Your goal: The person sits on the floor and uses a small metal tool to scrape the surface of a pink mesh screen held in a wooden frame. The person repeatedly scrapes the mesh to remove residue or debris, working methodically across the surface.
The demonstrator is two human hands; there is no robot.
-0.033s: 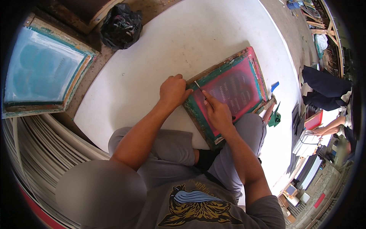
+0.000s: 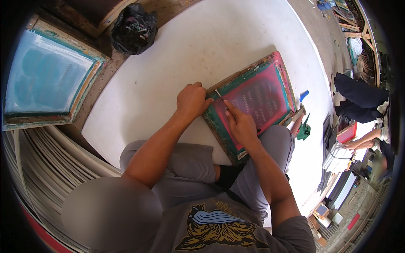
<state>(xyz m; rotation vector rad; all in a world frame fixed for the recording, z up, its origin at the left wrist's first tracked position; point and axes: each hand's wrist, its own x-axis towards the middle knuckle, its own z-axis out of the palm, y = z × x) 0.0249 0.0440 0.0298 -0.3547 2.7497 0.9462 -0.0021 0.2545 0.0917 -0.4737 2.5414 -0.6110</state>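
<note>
A screen-printing frame (image 2: pixel 260 100) with pink mesh, a green border and paint-stained wood lies tilted before me, its near end by my legs. My left hand (image 2: pixel 193 100) is closed over its upper left corner, the fingers curled at the wood. In my right hand (image 2: pixel 242 125), above the mesh, is a thin tool with a dark shaft and a pale narrow tip (image 2: pixel 218 93). That tip is over the green border close to my left hand; whether it touches cannot be told. Rows of small pale marks show on the mesh. The tool's handle is mostly hidden by my fingers.
Beneath the frame spreads a white tabletop (image 2: pixel 177 55). A black plastic bag (image 2: pixel 134 29) and another frame with blue mesh (image 2: pixel 44 76) are at the left. Blue (image 2: pixel 304 95) and green (image 2: pixel 303 130) scraps lie right of the frame. A co-worker's hands (image 2: pixel 358 143) work at far right.
</note>
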